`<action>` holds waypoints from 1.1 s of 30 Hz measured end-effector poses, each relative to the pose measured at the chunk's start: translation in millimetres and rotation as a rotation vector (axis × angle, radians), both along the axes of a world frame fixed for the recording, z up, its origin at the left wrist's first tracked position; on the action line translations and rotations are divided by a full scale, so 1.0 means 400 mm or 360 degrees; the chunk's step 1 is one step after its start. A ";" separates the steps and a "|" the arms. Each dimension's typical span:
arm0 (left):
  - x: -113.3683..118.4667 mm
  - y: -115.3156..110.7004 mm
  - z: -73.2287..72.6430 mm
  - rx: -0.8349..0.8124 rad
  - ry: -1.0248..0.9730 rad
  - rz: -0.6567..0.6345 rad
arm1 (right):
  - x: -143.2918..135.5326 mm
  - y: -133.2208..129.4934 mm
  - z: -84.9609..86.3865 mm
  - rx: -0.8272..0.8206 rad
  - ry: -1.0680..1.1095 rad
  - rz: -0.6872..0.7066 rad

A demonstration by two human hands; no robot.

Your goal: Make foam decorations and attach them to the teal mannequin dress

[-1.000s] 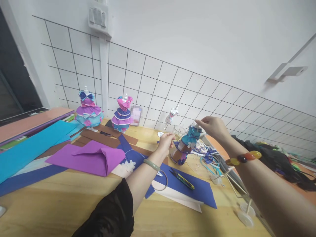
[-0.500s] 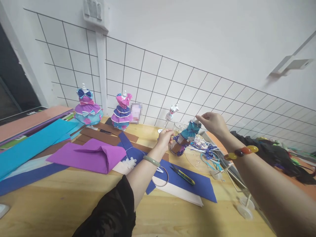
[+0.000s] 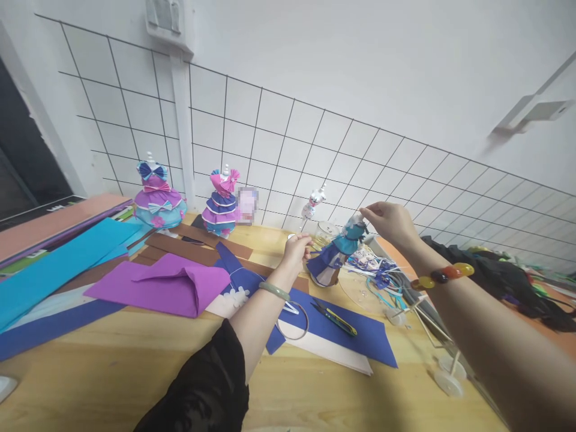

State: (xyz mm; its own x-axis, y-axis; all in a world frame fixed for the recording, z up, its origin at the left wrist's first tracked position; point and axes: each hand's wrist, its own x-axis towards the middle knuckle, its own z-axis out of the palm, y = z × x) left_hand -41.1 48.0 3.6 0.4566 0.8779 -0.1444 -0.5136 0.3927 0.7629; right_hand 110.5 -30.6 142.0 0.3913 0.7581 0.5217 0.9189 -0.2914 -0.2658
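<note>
A small mannequin in a teal and dark blue dress (image 3: pixel 345 241) leans to the right near the back of the table. My right hand (image 3: pixel 387 223) pinches the top of this mannequin. Just left of the dress is my left hand (image 3: pixel 297 247), fingers closed together; what they hold, if anything, is too small to make out. Below my hands, yellow-handled snips (image 3: pixel 335 319) lie on dark blue sheet material (image 3: pixel 369 339). A purple folded sheet (image 3: pixel 166 285) and white flower pieces (image 3: pixel 234 298) are left of my left forearm.
Two dressed mannequins (image 3: pixel 159 201) (image 3: pixel 221 207) stand at the back left. A bare small mannequin (image 3: pixel 314 202) is near the wire grid (image 3: pixel 261 126). Coloured strips (image 3: pixel 382 276) and a white stand (image 3: pixel 449 384) are at the right. Turquoise sheets (image 3: pixel 67 264) lie left.
The mannequin in my right hand has turned, so a different side of its dress faces me. My left hand has shifted slightly left and up, away from the skirt.
</note>
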 end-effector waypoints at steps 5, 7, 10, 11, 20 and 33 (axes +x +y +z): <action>0.003 0.005 -0.008 -0.0026 0.0011 -0.0003 | 0.003 -0.006 0.003 0.0051 0.0098 0.0041; 0.004 0.007 -0.009 -0.0032 0.0016 -0.0007 | 0.003 -0.006 0.002 0.0053 0.0095 0.0056; 0.006 0.011 -0.012 -0.0037 0.0037 -0.0011 | 0.004 -0.004 -0.001 0.0045 0.0081 0.0077; 0.006 0.012 -0.013 -0.0039 0.0052 -0.0009 | 0.004 -0.003 -0.002 0.0047 0.0077 0.0083; 0.021 0.022 -0.059 -0.0118 0.0441 -0.0031 | 0.034 -0.013 0.034 0.0120 0.0080 0.0063; 0.013 0.007 -0.063 0.0028 0.0487 -0.0494 | 0.066 -0.074 0.098 0.0229 0.0037 -0.0111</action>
